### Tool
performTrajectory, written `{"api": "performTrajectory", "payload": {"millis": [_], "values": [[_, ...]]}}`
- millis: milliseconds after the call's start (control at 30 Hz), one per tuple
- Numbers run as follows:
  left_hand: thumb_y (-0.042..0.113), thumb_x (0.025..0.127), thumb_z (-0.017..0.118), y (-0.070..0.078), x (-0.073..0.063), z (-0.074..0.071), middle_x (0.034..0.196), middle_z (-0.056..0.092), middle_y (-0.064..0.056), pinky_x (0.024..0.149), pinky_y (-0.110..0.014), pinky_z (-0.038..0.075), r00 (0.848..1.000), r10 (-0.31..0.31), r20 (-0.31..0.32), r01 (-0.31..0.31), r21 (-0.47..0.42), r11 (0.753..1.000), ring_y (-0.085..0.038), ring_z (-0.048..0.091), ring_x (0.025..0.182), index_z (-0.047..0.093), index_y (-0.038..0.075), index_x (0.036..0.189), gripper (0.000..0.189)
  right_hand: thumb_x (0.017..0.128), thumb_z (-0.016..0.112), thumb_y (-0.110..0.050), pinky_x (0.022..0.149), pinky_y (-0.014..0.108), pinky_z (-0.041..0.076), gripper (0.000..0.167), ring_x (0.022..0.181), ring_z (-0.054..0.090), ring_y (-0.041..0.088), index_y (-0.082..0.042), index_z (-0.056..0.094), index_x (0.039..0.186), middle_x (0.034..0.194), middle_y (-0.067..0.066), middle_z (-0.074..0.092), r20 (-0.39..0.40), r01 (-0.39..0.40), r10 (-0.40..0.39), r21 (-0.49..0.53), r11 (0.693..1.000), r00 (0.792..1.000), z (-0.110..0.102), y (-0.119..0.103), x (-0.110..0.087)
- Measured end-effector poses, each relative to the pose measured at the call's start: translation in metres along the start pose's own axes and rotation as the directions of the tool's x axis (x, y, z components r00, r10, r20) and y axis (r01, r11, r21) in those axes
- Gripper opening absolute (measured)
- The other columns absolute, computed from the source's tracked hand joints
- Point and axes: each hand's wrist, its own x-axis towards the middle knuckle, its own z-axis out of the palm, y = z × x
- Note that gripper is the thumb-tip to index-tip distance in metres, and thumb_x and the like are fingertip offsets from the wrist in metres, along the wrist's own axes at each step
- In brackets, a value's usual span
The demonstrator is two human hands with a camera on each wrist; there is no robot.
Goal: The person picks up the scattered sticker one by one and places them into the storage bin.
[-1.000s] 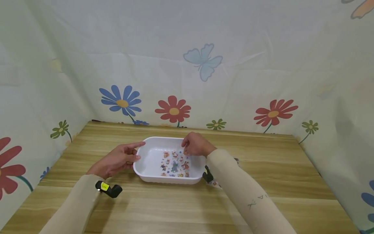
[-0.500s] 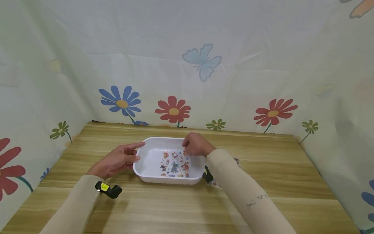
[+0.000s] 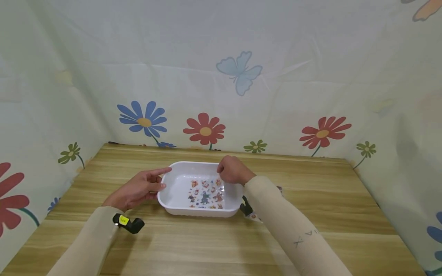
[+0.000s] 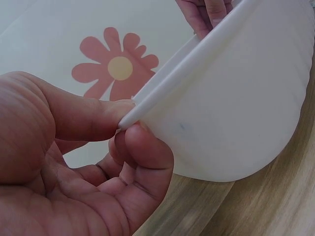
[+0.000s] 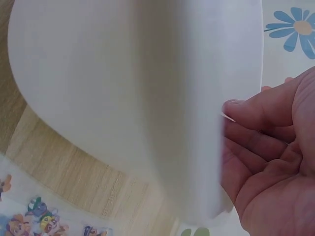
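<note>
On my left, a white fabric backdrop printed with flowers [image 3: 272,115] rises beyond the left edge of a wood-grained worktop [image 3: 193,245]. A beige left sleeve [image 3: 84,241] comes in from the near left corner, with a black wrist-worn camera [image 3: 129,223] bearing a yellow label at its cuff. Beyond it the person's left hand [image 3: 136,188] is clamped on the left end of a shallow white plastic basin with rounded corners [image 3: 200,212], thumb and curled fingers pinching the rim, as the left wrist view shows plainly. The basin lies about midway between the worktop's side edges, nearer the back edge than the front. In it, towards its right end, lies a clear sticker sheet with small colourful cartoon figures [image 3: 205,193], its right side catching the light. The right hand [image 3: 235,170], well apart from the left, reaches over the basin's right end with its fingers bent down inside, just beside the sheet's far right corner; I cannot tell whether they grip it. Right of the basin, partly under the forearm, a second cartoon-printed clear sheet [image 5: 49,223] rests on the worktop. The beige right sleeve [image 3: 286,214], with small dark marks, runs out over the front edge.
</note>
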Motion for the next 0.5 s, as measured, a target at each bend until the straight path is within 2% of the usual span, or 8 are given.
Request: {"api": "performTrajectory", "payload": {"millis": [333,500], "values": [[0.005,0.102,0.063,-0.001,0.003,0.000,0.111,0.052,-0.009,0.085,-0.030,0.062,1.000,0.006,0.003,-0.006,0.001,1.000,-0.025,0.060,0.103,0.031,0.015,0.165,0.071,0.094,0.060,0.001,0.096,0.041,0.061,0.032,0.110,0.070,0.027,-0.001,0.077,0.120,0.126,0.015,0.075,-0.006,0.019,-0.019,-0.019,1.000,1.000,-0.007,0.005,-0.008],[0.004,0.103,0.061,-0.002,0.002,0.000,0.110,0.051,-0.008,0.083,-0.029,0.061,1.000,0.012,0.005,-0.012,0.003,1.000,-0.024,0.060,0.101,0.030,0.014,0.165,0.070,0.089,0.066,0.002,0.087,0.035,0.062,0.033,0.101,0.069,0.025,-0.001,0.076,0.120,0.115,0.013,0.076,0.004,0.042,-0.042,0.043,0.998,0.999,-0.011,0.010,-0.012]]}}
